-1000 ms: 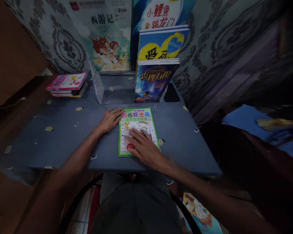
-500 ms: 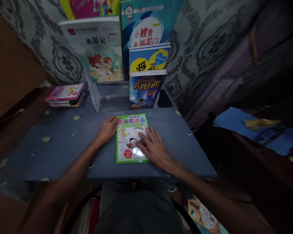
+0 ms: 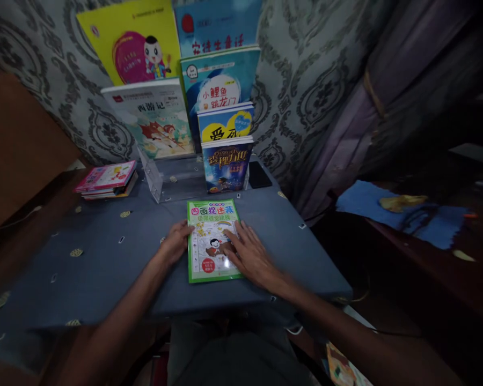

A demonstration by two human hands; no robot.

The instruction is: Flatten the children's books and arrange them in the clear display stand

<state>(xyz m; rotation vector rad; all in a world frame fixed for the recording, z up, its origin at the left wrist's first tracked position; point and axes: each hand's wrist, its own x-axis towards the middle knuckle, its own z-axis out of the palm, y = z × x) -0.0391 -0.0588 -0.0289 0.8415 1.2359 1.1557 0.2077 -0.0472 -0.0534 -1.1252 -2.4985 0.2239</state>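
Note:
A green-bordered picture book [image 3: 213,268] with a cartoon cover lies closed near the table's front edge, its title toward the back. My left hand [image 3: 175,244] is at the book's left edge, fingers bent and closed on that edge; the fingertips underneath are partly hidden. Across the right side of the cover rests my right hand [image 3: 251,257], its fingers stretched out and apart. Behind the book, a dark blue book [image 3: 227,167] stands upright in a clear stand [image 3: 153,179], with several more books rising in tiers behind it.
A small pile of books [image 3: 107,179] sits at the table's back left. A dark phone-like slab [image 3: 260,175] lies right of the stand. Patterned curtain [image 3: 301,59] hangs behind the table. Blue cloth [image 3: 360,198] covers part of a surface at right.
The view has tilted up, showing more of the standing books. My left hand has slid down the book's left edge, its fingers now more bent. My right hand stays spread on the cover.

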